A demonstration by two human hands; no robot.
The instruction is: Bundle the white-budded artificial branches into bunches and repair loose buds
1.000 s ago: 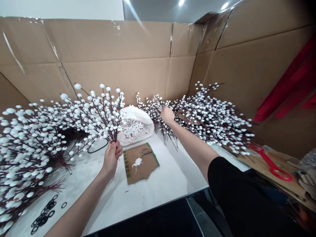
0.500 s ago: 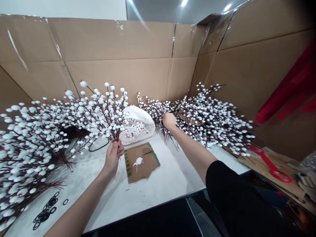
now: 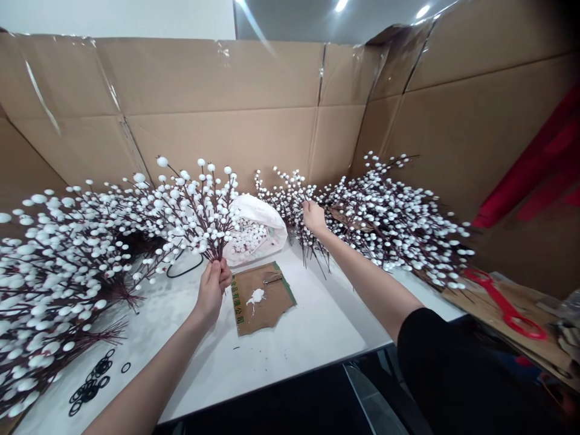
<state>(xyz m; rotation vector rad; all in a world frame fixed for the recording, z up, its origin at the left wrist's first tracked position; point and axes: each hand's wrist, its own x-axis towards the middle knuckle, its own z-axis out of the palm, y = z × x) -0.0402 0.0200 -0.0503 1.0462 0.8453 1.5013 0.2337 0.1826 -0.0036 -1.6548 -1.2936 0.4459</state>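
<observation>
My left hand is closed round the stems of a bunch of white berry branches, whose heads fan upward above the fist. Farther back, my right hand is closed at the left side of a loose pile of white berry branches; a thin stem seems to be pinched there, with berries showing just above the fingers. Below and between the hands lies a torn piece of cardboard with a white blob of glue-like paste on it.
A white bag of loose berries stands behind the cardboard. Bound berry bunches fill the left side, with black rubber rings in front. At right lies a red ring-ended tool. Tall cardboard walls enclose the white table.
My right hand has risen slightly at the pile, and some berry twigs beside it stand higher. My left hand keeps its hold on the bunch. The whole view has shifted a little.
</observation>
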